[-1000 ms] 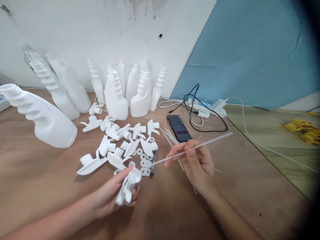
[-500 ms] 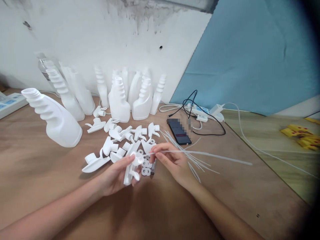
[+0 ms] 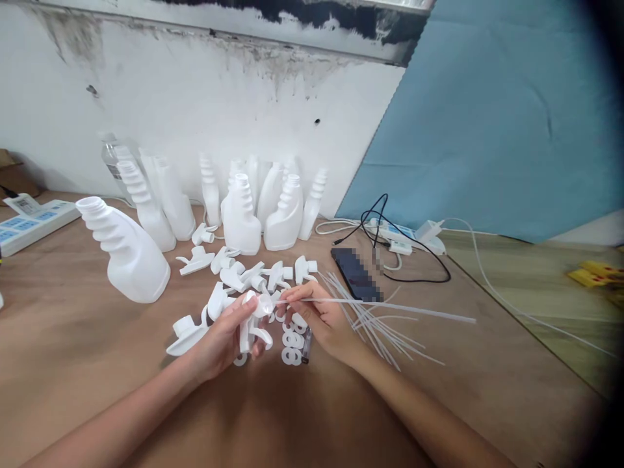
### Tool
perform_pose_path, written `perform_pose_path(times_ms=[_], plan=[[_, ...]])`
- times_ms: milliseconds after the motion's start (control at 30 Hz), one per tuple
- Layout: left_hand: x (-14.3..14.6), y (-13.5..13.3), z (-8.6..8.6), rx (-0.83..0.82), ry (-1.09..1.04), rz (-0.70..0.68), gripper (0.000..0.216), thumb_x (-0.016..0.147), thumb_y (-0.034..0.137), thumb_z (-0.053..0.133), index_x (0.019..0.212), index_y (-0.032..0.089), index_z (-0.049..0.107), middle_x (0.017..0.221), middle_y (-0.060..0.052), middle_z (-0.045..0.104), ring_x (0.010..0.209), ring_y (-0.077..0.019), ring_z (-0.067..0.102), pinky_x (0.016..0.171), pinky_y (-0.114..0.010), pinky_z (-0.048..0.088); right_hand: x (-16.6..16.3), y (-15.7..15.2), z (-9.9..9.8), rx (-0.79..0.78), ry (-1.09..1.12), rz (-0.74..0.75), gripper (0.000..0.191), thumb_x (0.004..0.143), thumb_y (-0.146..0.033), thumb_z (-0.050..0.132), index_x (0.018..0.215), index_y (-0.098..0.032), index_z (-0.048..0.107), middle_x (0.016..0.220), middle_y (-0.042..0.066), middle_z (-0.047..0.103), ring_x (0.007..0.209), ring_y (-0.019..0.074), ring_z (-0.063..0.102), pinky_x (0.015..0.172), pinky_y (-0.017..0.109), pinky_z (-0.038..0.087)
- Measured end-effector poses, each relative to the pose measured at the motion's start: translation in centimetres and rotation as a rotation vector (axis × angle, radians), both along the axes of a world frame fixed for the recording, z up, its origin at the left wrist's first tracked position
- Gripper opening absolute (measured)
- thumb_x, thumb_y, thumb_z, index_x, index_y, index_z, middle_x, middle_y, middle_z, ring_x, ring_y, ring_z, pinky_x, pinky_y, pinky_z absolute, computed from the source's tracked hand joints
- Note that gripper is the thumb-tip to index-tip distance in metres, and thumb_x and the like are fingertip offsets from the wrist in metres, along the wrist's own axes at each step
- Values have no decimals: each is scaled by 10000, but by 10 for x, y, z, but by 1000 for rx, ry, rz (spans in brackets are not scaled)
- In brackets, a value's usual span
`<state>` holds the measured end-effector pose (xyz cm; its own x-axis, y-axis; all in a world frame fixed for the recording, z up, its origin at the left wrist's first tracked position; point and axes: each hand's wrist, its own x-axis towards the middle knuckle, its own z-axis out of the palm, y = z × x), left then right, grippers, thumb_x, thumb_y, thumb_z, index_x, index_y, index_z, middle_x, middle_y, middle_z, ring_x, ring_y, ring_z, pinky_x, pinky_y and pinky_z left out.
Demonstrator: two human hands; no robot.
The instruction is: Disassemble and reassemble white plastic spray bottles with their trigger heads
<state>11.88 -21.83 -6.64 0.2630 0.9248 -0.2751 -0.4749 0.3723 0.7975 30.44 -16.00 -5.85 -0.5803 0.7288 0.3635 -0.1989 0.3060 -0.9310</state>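
My left hand is closed round a white trigger spray head, its round collar turned to the right. Between the fingers of my right hand is a thin translucent dip tube, lying almost level. The tube's left end is at the collar opening; whether it sits inside, I cannot tell. Behind my left hand lie several loose spray heads. White ring gaskets and a small clear tube with a dark end lie just below my right hand. More dip tubes are spread beyond my right wrist.
Several white bottles stand along the wall, with one nearer bottle at left. A phone, a black cable and a power strip are at right. Another power strip lies far left.
The view has tipped upward, so the table things appear lower. My hands keep the spray head and the tube, and the tube's end is still at the collar.
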Motion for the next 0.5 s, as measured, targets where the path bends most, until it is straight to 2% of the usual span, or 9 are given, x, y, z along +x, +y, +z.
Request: perform_pose_path(times_ms=[167,300,400,500], plan=[[3,0,-2,91,94,-19,257,891,445,518,897,202,433,732,24,530,456,-105,561,432,-215,427,5,0,7,-16,-100,2,148,942,-316,518,933,-173,553,852,35,625,747,127,629,685,288,524],[6,-2,-3,128,100,-71,214,920,420,473,938,222,394,738,41,521,421,-92,541,404,-203,407,5,0,11,12,-158,-49,144,925,-285,549,921,-164,625,738,17,629,682,122,618,638,258,499],[8,-4,-3,137,82,-79,203,936,408,444,906,220,374,742,47,518,385,-68,502,398,-198,384,2,0,6,42,-99,-75,116,897,-256,590,877,-164,659,797,27,636,630,101,591,591,241,489],[8,-5,-3,127,83,-65,213,939,420,431,897,222,364,743,48,519,362,-56,466,376,-191,355,-1,-3,-2,1,17,-70,83,890,-226,598,864,-164,647,833,29,620,623,94,592,561,234,490]])
